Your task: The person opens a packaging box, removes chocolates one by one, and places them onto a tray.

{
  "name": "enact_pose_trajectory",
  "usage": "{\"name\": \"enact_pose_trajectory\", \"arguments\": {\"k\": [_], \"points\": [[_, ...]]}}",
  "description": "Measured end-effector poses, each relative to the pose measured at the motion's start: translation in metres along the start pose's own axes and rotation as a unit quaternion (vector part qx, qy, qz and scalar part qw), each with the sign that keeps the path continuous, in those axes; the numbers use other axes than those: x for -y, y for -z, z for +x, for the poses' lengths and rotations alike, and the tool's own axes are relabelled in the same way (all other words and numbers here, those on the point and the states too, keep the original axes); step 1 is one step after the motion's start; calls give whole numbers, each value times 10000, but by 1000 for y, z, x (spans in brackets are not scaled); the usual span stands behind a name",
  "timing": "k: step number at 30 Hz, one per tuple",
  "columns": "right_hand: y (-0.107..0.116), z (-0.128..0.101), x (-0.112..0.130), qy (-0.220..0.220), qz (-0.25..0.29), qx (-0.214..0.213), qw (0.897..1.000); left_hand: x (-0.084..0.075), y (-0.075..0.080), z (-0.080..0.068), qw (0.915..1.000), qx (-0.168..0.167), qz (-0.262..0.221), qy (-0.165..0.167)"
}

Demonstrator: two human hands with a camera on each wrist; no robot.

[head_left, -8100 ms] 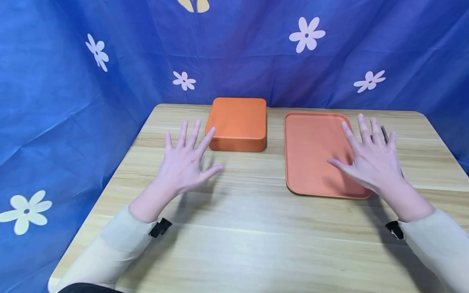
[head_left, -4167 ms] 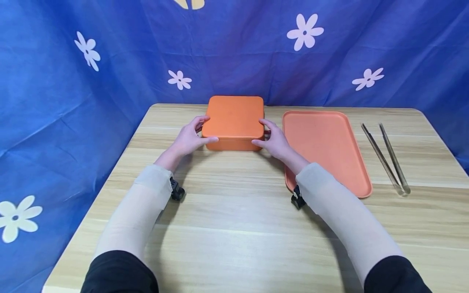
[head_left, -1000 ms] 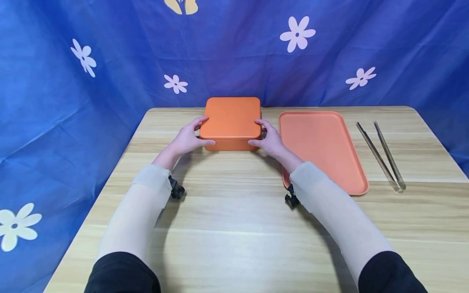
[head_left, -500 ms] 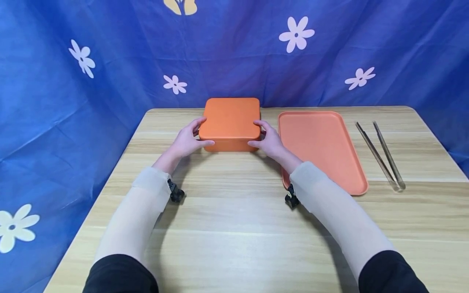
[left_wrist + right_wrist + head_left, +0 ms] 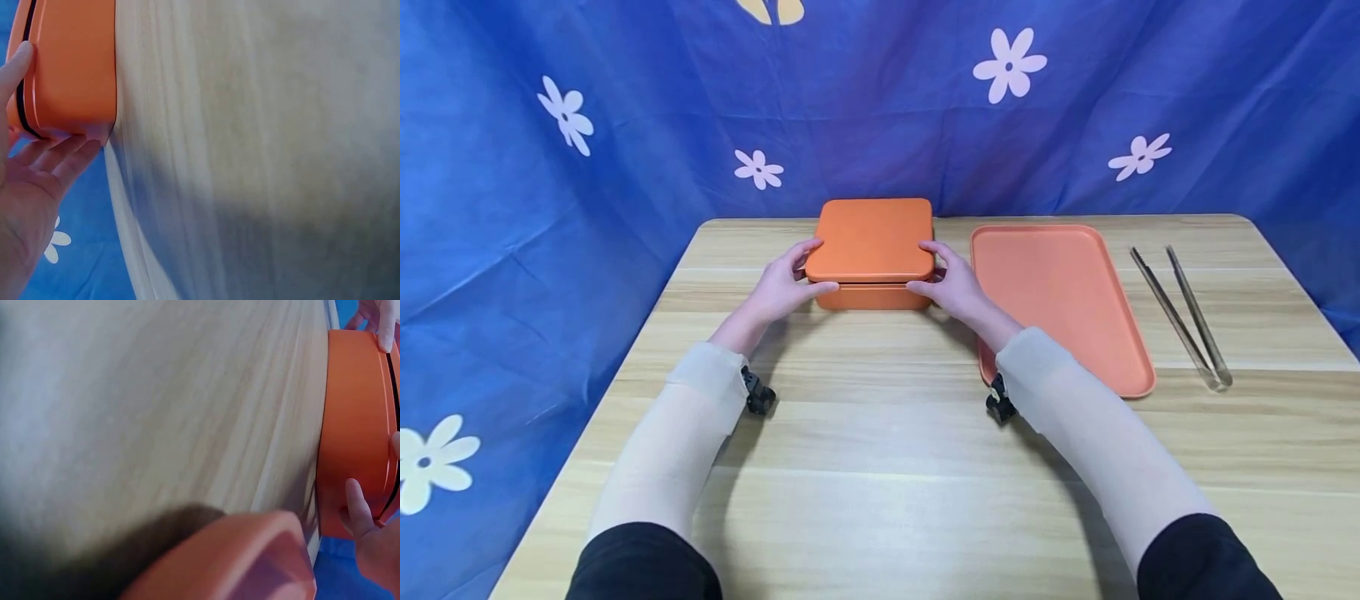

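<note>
My left grip [image 5: 778, 283] and right grip [image 5: 951, 287] pinch the lid [image 5: 871, 240]. It sits barely raised off the orange box [image 5: 872, 296]. Tray [image 5: 1060, 292] beside the box bare; lid not yet off.

Both forearms, in pale sleeves, reach forward and converge; the left hand [image 5: 781, 287] and right hand [image 5: 953, 287] face each other, fingers curled inward and thumbs pointing toward one another.

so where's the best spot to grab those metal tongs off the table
Probably by the joined end of the tongs, the end nearest the person, coming from above with the right hand. The two arms meet there in one narrow piece, so fingers can pinch across it. The far tips are spread apart, so a grip there would catch only one arm. They lie flat on the table, right of the tray.
</note>
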State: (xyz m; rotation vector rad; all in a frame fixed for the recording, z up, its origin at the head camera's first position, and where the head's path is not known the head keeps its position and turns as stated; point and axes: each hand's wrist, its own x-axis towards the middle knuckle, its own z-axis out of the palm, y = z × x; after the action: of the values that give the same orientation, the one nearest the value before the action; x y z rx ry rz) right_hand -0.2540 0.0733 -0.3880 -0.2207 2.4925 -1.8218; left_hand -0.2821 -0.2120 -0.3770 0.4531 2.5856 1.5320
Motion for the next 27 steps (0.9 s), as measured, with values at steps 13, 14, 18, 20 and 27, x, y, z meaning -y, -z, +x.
{"name": "enact_pose_trajectory", "arguments": {"k": [13,14,18,20,27], "points": [[5,1,2,-74,166,-64,9998,4,4,-1,9994,-104,314,-135],[6,1,3,-29,197,-77,9998,4,4,-1,9993,-135,323,-143],[8,3,5,176,370,-125,9991,-1,6,-3,9986,-377,259,-252],[11,3,7,292,439,-165,9985,-5,6,-4,9981,-488,161,-342],[23,-4,18,811,651,-320,9941,-24,3,-12,9932,-893,-146,-732]]}}
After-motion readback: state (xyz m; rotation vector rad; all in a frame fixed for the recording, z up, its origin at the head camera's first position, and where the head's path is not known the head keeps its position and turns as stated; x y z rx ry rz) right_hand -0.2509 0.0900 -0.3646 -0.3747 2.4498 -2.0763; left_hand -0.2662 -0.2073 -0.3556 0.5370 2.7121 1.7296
